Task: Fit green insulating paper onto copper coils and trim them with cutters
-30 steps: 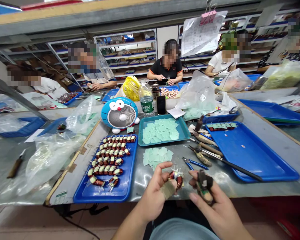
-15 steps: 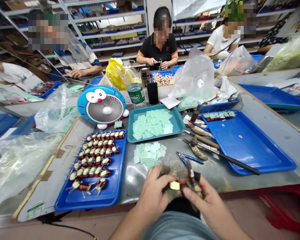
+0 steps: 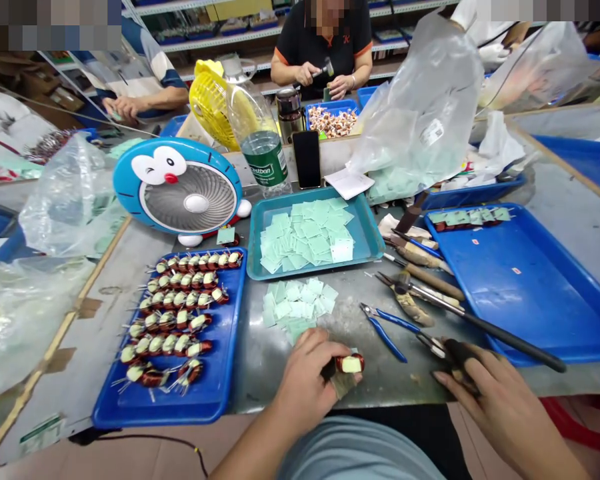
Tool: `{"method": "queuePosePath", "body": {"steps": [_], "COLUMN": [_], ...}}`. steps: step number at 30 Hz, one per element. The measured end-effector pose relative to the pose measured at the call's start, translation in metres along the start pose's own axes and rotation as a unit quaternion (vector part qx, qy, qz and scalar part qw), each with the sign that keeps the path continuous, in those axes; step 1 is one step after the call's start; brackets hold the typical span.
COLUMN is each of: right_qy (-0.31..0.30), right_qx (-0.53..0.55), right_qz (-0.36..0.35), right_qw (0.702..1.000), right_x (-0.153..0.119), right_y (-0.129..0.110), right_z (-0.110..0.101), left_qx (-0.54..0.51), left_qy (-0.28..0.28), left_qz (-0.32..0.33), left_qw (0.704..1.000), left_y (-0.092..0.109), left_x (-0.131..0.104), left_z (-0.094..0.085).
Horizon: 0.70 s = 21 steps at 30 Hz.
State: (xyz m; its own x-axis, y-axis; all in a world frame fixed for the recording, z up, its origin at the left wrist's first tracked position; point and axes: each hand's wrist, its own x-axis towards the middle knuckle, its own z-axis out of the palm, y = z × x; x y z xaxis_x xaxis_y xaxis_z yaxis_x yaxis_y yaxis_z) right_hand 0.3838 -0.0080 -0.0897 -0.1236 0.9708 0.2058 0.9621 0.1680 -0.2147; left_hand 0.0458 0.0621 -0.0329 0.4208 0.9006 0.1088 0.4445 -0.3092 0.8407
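Note:
My left hand (image 3: 313, 370) is closed around a copper-wound coil (image 3: 351, 363) with a pale yellow pad facing me. The fingertips seem to have tape or covers on them. At the bench's front edge, my right hand (image 3: 500, 393) grips dark-handled pliers (image 3: 433, 345), their metal jaws pointing left, away from the coil. Blue-handled cutters (image 3: 390, 327) lie on the bench between the hands. Just beyond my left hand is a loose pile of pale green square sheets (image 3: 300, 303).
Rows of similar coils fill part of the left blue tray (image 3: 215, 393). A teal tray (image 3: 375, 250) holds more green sheets. Several hand tools (image 3: 425, 277) lie beside the right blue tray (image 3: 545, 287). A blue fan (image 3: 180, 193), bottle (image 3: 263, 160) and phone (image 3: 307, 160) stand behind. Co-workers sit opposite.
My right hand has moved right with the pliers, away from the coil. My left hand stays closed on the coil. The head view has tilted down and come closer.

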Motion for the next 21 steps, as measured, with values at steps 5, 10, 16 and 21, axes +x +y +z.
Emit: {"method": "queuePosePath", "body": {"steps": [5, 10, 16, 21], "right_qy": [-0.009, 0.016, -0.011, -0.065], "right_qx": [-0.010, 0.085, 0.189, 0.227], "right_qz": [-0.038, -0.064, -0.166, -0.226], "right_qw": [0.999, 0.994, 0.968, 0.945], "right_x": [0.003, 0.012, 0.066, 0.096], "right_y": [0.002, -0.032, -0.106, -0.128], "right_z": [-0.008, -0.031, -0.034, -0.026], "left_qx": [-0.024, -0.026, -0.015, -0.024], "left_qy": [-0.008, -0.024, -0.037, -0.054], "left_qz": [-0.026, -0.039, -0.023, -0.018], "left_qw": [0.999, 0.999, 0.999, 0.998], "left_y": [-0.004, -0.010, -0.013, -0.014], "left_x": [-0.002, -0.005, -0.001, 0.003], "left_z": [0.001, 0.002, 0.004, 0.004]}}
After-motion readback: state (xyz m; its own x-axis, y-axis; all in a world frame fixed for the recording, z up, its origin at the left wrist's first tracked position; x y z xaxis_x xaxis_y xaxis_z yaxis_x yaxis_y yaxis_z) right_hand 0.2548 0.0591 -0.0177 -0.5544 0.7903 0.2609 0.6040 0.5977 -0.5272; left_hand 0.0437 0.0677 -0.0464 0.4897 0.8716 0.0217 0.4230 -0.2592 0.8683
